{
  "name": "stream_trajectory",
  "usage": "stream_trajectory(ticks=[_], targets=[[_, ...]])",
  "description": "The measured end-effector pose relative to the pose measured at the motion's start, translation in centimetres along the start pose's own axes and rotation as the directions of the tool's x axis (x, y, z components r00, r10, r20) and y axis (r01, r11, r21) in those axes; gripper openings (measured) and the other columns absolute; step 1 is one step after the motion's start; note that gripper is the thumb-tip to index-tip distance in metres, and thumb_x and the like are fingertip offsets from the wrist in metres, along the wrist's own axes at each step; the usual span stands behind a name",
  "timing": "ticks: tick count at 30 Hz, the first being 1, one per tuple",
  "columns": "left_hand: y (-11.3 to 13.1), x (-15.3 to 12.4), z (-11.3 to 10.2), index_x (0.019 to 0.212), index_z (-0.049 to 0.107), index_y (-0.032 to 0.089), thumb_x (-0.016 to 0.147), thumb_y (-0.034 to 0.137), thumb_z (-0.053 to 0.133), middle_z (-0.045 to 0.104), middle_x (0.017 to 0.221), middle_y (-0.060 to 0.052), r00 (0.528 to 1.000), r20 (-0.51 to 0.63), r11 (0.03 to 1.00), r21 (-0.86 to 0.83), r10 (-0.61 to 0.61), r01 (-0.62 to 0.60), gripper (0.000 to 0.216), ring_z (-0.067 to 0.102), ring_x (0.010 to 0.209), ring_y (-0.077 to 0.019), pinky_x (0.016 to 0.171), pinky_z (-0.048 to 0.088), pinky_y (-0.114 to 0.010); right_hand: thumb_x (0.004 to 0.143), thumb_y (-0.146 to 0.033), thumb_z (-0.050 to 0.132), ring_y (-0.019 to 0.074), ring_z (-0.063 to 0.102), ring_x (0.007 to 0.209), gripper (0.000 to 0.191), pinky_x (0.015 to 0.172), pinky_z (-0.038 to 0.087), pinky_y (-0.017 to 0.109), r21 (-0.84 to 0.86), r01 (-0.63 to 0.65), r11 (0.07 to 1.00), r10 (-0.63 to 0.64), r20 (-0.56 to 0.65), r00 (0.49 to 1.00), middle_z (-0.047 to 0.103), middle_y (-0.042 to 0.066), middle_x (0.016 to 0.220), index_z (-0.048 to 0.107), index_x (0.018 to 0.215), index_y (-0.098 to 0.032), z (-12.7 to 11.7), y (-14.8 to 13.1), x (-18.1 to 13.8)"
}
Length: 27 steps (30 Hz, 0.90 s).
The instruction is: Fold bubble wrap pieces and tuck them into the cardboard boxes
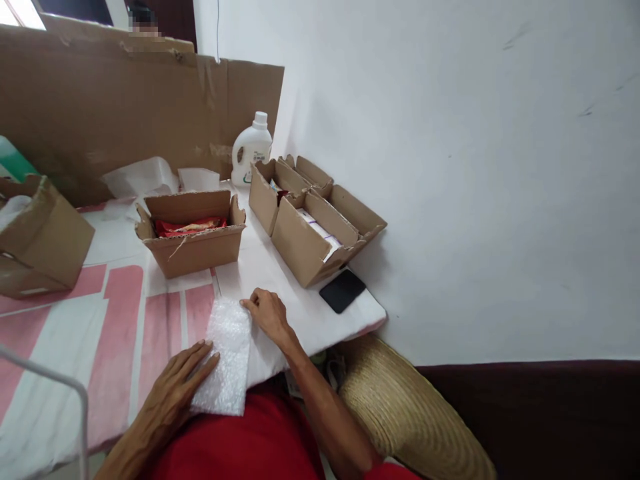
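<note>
Head view, looking down at a surface (280,280) covered with a white and pink striped cloth. A small sheet of bubble wrap (226,357) lies at the near edge, its lower end hanging just over the person's red-clothed lap. The left hand (175,393) lies flat, fingers spread and extended, its fingertips pressing the sheet's left side. The right hand (265,312) is curled, thumb and fingers pinching the sheet's top right corner. Behind it stands an open cardboard box (193,240) holding red packets (189,227); to the right are two more open boxes (313,223), joined side by side, with white packs inside. A black phone (343,291) lies beside them near the surface's right corner. A white plastic bottle (251,150) stands at the back against a tall cardboard sheet (125,107). Another box (40,243) sits at the far left, and a woven straw hat (410,407) lies below the surface edge. As a judgement: the wrap is light and partly overhanging, so it could slide off toward the lap if the flat hand lifts; the phone, close to the corner, could be knocked off by a sweeping elbow. The bottle has a label with green marks, but no writing there or on the packets is legible.
</note>
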State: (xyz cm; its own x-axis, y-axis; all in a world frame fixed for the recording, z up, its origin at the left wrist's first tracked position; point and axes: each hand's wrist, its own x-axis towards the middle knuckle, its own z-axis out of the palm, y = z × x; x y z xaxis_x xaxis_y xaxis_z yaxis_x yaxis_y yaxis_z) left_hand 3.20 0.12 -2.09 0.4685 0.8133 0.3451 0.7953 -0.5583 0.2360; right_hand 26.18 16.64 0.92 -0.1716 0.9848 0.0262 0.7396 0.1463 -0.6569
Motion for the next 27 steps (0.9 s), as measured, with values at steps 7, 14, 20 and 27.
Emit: stream_trajectory(ticks=[7, 14, 20, 27], targets=[[-0.3, -0.2, 0.5, 0.143, 0.054, 0.027, 0.089, 0.009, 0.045, 0.056, 0.149, -0.008, 0.996, -0.056, 0.992, 0.105, 0.070, -0.064, 0.058, 0.040, 0.147, -0.0271, 0.115, 0.038, -0.044, 0.093, -0.017, 0.060, 0.0124, 0.063, 0.067, 0.019, 0.064, 0.044, 0.022, 0.080, 0.147, 0.986, -0.149, 0.018, 0.989, 0.069, -0.004, 0.071, 0.066, 0.075, -0.020, 0.4, 0.0, 0.6], [-1.1, -0.2, 0.8, 0.148, 0.048, 0.023, 0.089, 0.023, 0.047, 0.058, 0.147, -0.009, 0.985, -0.029, 0.976, 0.142, 0.172, -0.167, 0.059, 0.049, 0.140, -0.0263, 0.114, 0.039, -0.040, 0.094, -0.016, 0.059, 0.0218, 0.064, 0.095, 0.013, 0.086, 0.051, 0.033, 0.003, 0.292, 0.956, -0.291, -0.050, 0.955, 0.068, 0.008, 0.104, 0.067, 0.104, -0.020, -0.6, -0.3, -0.7], [-0.8, 0.0, 0.3, 0.145, 0.049, 0.022, 0.082, 0.015, 0.049, 0.060, 0.144, -0.010, 0.992, -0.003, 0.991, 0.045, 0.130, -0.130, 0.063, 0.052, 0.136, -0.0260, 0.107, 0.044, -0.039, 0.082, 0.000, 0.052, 0.0258, 0.052, 0.124, 0.050, 0.107, 0.047, 0.043, 0.072, 0.648, 0.758, -0.644, 0.233, 0.728, 0.063, 0.010, 0.132, 0.060, 0.127, -0.020, -4.2, 2.0, -7.5], [-0.2, 1.8, 0.0, 0.120, 0.067, 0.028, 0.090, 0.019, 0.048, 0.071, 0.119, -0.008, 0.992, -0.081, 0.974, -0.213, -0.098, 0.078, 0.037, 0.065, 0.108, -0.0217, 0.087, 0.054, -0.035, 0.085, -0.015, 0.068, 0.0276, 0.053, 0.126, 0.031, 0.107, 0.044, 0.047, 0.220, 0.527, 0.821, -0.561, 0.136, 0.817, 0.067, 0.008, 0.129, 0.068, 0.115, -0.021, -2.0, 3.3, -10.8]])
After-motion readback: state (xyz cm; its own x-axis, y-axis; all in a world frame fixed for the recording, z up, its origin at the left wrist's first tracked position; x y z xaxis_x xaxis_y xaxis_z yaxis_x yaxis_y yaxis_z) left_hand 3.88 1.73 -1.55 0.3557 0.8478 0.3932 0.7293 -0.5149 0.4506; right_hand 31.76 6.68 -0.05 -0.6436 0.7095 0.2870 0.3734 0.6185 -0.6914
